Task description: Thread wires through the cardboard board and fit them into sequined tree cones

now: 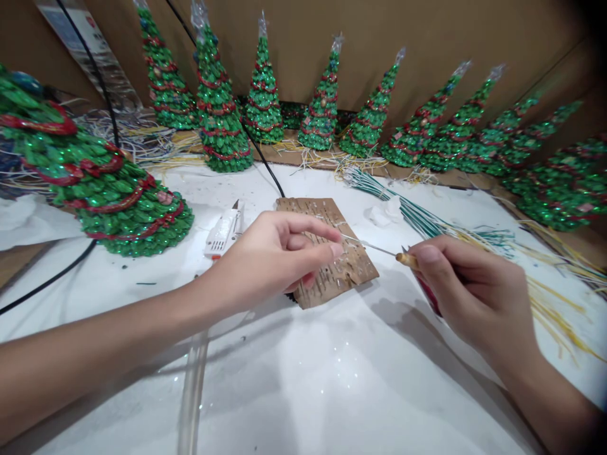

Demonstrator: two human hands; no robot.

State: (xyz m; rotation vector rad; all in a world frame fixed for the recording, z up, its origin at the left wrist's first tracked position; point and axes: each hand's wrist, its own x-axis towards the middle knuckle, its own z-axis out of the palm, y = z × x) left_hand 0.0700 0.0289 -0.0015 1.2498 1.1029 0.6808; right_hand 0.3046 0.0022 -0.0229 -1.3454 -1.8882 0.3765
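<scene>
So right now it's fiddly two-handed stuff over a brown cardboard piece (358, 275), mid-frame on the white tabletop (265, 392). The right hand (478, 297) is wrapped around a small yellowish-brown handle (408, 260), with a thin metal shaft (382, 249) pointing left towards the other hand. There's a red-handled tool (429, 297) tucked under that palm too, mostly hidden. The left hand (270, 256) has thumb and index fingertips close together right by a pale strand (349, 239) in line with the shaft. Can't tell if it's actually pinched.

IMO a tip that skinny calls for steady hands and a light touch, lined up with those fingertips.

Pose-wise, the left forearm comes in from the lower left, palm partly turned inward, lower fingers curled over the cardboard. The right comes up from the lower right, knuckles outward, thumb on the handle.

Nearby: a white device (224, 231) left of centre, green wires (420, 215) right of centre, and a big glittery tree (123, 202) at left.
</scene>
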